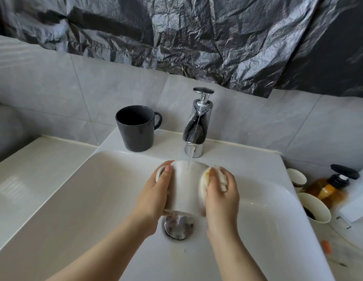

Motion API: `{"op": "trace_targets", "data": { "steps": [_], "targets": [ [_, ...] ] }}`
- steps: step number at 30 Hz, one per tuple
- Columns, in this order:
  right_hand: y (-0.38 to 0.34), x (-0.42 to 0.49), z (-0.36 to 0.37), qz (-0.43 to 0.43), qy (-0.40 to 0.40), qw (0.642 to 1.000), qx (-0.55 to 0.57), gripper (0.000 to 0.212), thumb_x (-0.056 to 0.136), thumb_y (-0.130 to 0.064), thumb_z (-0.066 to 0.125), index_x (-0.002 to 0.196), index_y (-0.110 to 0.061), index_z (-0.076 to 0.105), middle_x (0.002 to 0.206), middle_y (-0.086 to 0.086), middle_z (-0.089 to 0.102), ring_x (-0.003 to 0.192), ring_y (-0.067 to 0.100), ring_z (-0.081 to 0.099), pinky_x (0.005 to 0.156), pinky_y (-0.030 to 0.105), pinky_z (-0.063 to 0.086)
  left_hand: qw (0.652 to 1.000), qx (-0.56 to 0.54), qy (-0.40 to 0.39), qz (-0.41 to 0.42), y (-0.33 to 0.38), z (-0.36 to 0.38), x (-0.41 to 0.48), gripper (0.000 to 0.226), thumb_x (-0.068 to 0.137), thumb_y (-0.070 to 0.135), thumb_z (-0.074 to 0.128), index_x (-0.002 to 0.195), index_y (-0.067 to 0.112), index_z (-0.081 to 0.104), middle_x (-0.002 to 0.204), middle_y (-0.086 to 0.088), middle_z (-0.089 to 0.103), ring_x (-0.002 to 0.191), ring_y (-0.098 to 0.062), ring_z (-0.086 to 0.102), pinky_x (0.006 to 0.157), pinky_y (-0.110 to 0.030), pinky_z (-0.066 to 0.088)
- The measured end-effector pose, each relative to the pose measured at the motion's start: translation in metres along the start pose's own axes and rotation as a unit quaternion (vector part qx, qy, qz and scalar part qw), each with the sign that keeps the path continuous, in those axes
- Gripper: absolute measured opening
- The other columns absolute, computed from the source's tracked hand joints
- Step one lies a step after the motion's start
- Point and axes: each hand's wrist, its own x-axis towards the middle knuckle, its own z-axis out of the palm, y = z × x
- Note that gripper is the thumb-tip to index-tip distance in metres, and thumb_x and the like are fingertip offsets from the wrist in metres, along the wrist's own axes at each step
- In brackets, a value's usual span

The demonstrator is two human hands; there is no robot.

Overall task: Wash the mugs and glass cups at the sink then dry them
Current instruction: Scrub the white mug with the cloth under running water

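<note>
Now: scrub the white mug (185, 187) all round

Our left hand (154, 197) curls round the mug's handle side, holding it over the sink (95, 189) drain under the running faucet (197, 126). Our right hand (221, 197) clutches a sponge (205, 183) against its right wall. We should grip firmly, since it looks slippery, and turn it slowly.

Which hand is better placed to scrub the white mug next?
The right hand. It grips the sponge against the side of the mug. The left hand is busy holding the mug under the tap stream.
</note>
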Motion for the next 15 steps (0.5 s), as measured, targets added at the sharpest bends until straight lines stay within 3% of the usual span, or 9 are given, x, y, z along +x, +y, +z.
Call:
{"op": "trace_targets", "data": {
  "steps": [3,4,5,8,10,13,15],
  "targets": [
    [0.007,-0.010,0.004,-0.006,-0.167,0.986,0.006,0.060,0.061,-0.036,0.074,0.113,-0.049,0.048,0.126,-0.015,0.051,0.113,0.007,0.055,0.094,0.027,0.047,1.000,-0.003,0.012,0.000,0.003,-0.004,0.004,0.023,0.098,0.044,0.040,0.101,0.048,0.062,0.107,0.002,0.068,0.097,-0.022,0.066,0.066,-0.043,0.060],
    [0.007,-0.011,0.005,-0.009,-0.181,0.983,-0.020,0.062,0.059,-0.038,0.073,0.115,-0.048,0.047,0.126,-0.014,0.051,0.114,0.007,0.055,0.095,0.027,0.048,1.000,0.002,0.012,0.003,0.002,-0.006,0.005,0.023,0.098,0.044,0.041,0.101,0.048,0.063,0.107,0.004,0.069,0.097,-0.022,0.066,0.072,-0.046,0.059],
    [0.009,-0.008,0.005,-0.006,-0.160,0.987,-0.024,0.053,0.062,-0.038,0.073,0.110,-0.046,0.051,0.121,-0.013,0.054,0.111,0.008,0.056,0.092,0.024,0.049,1.000,0.009,0.011,0.007,0.000,-0.006,0.005,0.024,0.098,0.043,0.041,0.099,0.049,0.064,0.105,0.005,0.070,0.097,-0.021,0.066,0.078,-0.048,0.058],
    [0.003,0.004,0.000,0.022,0.002,0.999,0.024,0.011,0.082,-0.034,0.068,0.083,-0.032,0.057,0.091,-0.011,0.062,0.095,0.019,0.061,0.073,0.021,0.047,1.000,0.023,-0.011,0.009,-0.003,-0.002,0.001,0.025,0.098,0.040,0.043,0.096,0.049,0.066,0.100,0.010,0.070,0.097,-0.017,0.063,0.087,-0.044,0.053],
    [0.002,0.003,-0.005,0.031,-0.034,0.997,0.062,0.018,0.080,-0.031,0.070,0.093,-0.032,0.057,0.096,-0.013,0.061,0.095,0.018,0.061,0.076,0.023,0.048,1.000,0.013,-0.017,0.005,-0.001,0.002,-0.002,0.024,0.098,0.040,0.043,0.098,0.048,0.065,0.099,0.010,0.070,0.091,-0.015,0.064,0.081,-0.040,0.054],
    [0.002,-0.013,-0.005,0.029,-0.182,0.982,0.045,0.061,0.072,-0.022,0.079,0.119,-0.043,0.047,0.116,-0.019,0.053,0.104,0.006,0.059,0.083,0.022,0.052,1.000,-0.004,-0.003,0.003,0.003,-0.001,-0.001,0.022,0.098,0.042,0.042,0.105,0.045,0.062,0.103,0.005,0.069,0.086,-0.016,0.066,0.070,-0.040,0.059],
    [0.006,-0.008,-0.004,0.015,-0.137,0.990,0.000,0.044,0.076,-0.029,0.074,0.111,-0.043,0.051,0.112,-0.020,0.056,0.102,0.006,0.059,0.089,0.027,0.050,1.000,0.003,0.005,0.018,0.002,-0.003,0.001,0.022,0.098,0.041,0.042,0.103,0.046,0.063,0.104,0.006,0.070,0.089,-0.016,0.065,0.072,-0.039,0.058]
  ]
}}
